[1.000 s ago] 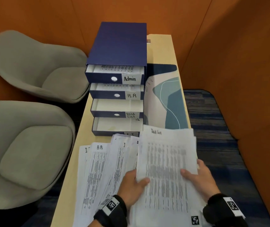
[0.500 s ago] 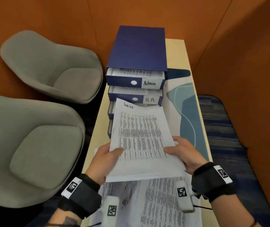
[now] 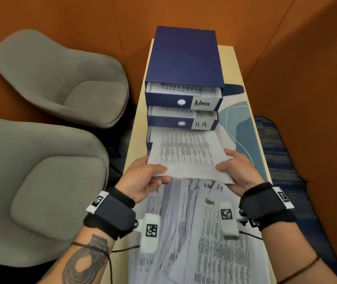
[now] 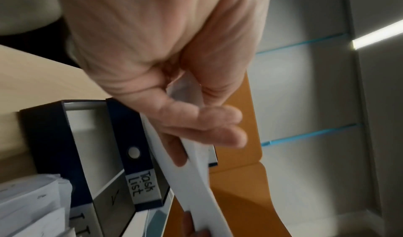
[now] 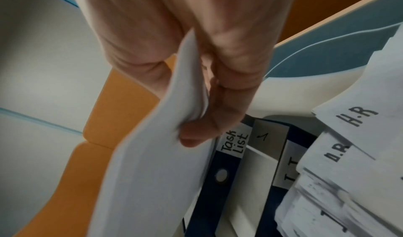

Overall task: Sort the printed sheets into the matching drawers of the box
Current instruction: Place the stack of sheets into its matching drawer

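Observation:
A navy drawer box (image 3: 184, 58) stands on the narrow table with all drawers pulled out. The top drawer is labelled Admin (image 3: 201, 103), the second H.R (image 3: 201, 125). Both hands hold one bundle of printed sheets (image 3: 186, 152) by its near corners. My left hand (image 3: 145, 179) pinches the near left corner and my right hand (image 3: 238, 171) pinches the near right. The bundle's far end slopes in under the H.R drawer, over the Task List drawer (image 4: 141, 187) (image 5: 234, 142). Below that is a lowest drawer with a partly hidden label (image 5: 287, 171).
A fanned pile of printed sheets (image 3: 210, 232) headed H.R and Admin covers the near table. A patterned mat (image 3: 243, 124) lies right of the box. Two grey armchairs (image 3: 61, 83) (image 3: 30, 191) stand left, orange walls close behind and right.
Both hands lifted the Task List bundle off the pile and carried it forward. Its far end now reaches in under the H.R drawer.

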A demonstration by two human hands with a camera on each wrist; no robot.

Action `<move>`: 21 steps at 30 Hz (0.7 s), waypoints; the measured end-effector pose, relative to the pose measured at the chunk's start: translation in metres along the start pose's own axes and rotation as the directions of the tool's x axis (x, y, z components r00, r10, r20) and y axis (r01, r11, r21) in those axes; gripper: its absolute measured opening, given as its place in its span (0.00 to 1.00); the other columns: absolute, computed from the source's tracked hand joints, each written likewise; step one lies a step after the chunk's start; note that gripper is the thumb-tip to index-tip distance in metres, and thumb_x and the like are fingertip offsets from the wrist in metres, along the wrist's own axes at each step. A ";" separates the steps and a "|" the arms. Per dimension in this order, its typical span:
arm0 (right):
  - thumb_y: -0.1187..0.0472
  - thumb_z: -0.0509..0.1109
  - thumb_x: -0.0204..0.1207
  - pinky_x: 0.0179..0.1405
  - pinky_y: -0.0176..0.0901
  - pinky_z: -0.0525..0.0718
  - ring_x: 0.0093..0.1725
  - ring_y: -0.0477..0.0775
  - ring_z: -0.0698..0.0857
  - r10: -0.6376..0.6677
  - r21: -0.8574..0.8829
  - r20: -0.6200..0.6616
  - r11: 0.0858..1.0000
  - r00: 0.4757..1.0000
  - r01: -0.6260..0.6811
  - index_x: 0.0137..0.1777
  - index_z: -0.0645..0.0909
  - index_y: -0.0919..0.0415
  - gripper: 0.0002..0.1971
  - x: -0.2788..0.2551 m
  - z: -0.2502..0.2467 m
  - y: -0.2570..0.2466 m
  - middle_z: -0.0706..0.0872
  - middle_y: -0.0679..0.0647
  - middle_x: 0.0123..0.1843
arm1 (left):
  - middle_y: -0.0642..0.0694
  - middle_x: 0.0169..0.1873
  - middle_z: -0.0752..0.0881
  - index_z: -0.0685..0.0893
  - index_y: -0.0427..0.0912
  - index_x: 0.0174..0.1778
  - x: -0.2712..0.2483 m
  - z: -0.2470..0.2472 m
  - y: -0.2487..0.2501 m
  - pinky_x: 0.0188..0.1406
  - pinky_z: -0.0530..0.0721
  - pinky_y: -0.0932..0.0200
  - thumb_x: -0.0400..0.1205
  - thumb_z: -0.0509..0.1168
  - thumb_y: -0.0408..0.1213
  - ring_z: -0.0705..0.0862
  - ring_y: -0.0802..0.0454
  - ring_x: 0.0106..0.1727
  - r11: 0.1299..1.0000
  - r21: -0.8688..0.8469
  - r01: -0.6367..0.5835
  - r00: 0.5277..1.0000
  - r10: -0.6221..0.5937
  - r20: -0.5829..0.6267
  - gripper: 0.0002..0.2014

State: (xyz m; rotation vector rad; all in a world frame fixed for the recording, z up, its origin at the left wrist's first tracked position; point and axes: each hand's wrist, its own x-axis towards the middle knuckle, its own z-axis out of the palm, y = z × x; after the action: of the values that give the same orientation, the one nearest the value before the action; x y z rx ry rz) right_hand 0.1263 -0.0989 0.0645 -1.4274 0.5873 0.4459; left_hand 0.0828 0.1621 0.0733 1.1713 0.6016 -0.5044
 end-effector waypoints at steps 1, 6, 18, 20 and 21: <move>0.84 0.64 0.70 0.59 0.88 0.81 0.59 0.75 0.91 -0.004 0.000 -0.012 1.000 1.000 0.004 0.77 0.75 0.65 0.33 0.000 0.000 0.000 0.89 0.68 0.65 | 0.35 0.52 0.93 0.83 0.33 0.68 0.003 0.001 -0.001 0.18 0.82 0.69 0.85 0.66 0.21 0.88 0.53 0.27 0.999 0.039 -0.006 1.000 0.006 0.012 0.16; 0.81 0.70 0.78 0.62 0.72 0.88 0.63 0.66 0.88 -0.021 0.107 -0.069 0.994 0.997 0.028 0.78 0.69 0.55 0.33 0.000 0.009 0.002 0.84 0.62 0.67 | 0.33 0.58 0.90 0.79 0.34 0.70 0.022 0.009 -0.003 0.27 0.88 0.67 0.87 0.61 0.18 0.93 0.48 0.36 0.994 -0.050 -0.099 0.994 0.096 -0.059 0.17; 0.81 0.70 0.74 0.37 0.42 0.85 0.41 0.59 0.84 -0.222 -0.145 -0.185 0.970 0.957 0.197 0.53 0.92 0.67 0.15 0.022 0.031 0.010 0.91 0.63 0.48 | 0.51 0.61 0.92 0.93 0.60 0.55 0.064 -0.007 -0.021 0.69 0.87 0.36 0.76 0.66 0.32 0.90 0.45 0.64 0.906 0.049 -0.419 0.821 0.402 -0.406 0.20; 0.80 0.69 0.72 0.55 0.52 0.90 0.51 0.61 0.90 -0.227 -0.160 -0.203 0.967 0.952 0.197 0.50 0.93 0.64 0.16 0.035 0.034 0.008 0.93 0.60 0.53 | 0.52 0.61 0.92 0.93 0.63 0.55 0.060 -0.008 -0.027 0.70 0.86 0.36 0.76 0.66 0.35 0.89 0.46 0.65 0.897 0.067 -0.437 0.813 0.426 -0.397 0.19; 0.78 0.69 0.71 0.62 0.56 0.89 0.54 0.62 0.90 -0.218 -0.171 -0.215 0.968 0.952 0.183 0.49 0.93 0.61 0.16 0.042 0.037 0.005 0.93 0.60 0.55 | 0.52 0.61 0.91 0.93 0.62 0.54 0.061 -0.006 -0.026 0.69 0.87 0.38 0.77 0.67 0.35 0.90 0.47 0.64 0.896 0.060 -0.439 0.815 0.426 -0.392 0.18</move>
State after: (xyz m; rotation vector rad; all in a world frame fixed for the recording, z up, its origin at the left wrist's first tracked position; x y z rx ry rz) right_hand 0.1605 -0.0642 0.0365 -1.6793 0.5969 0.1624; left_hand 0.1101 0.1566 0.0126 1.3414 0.6578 0.1441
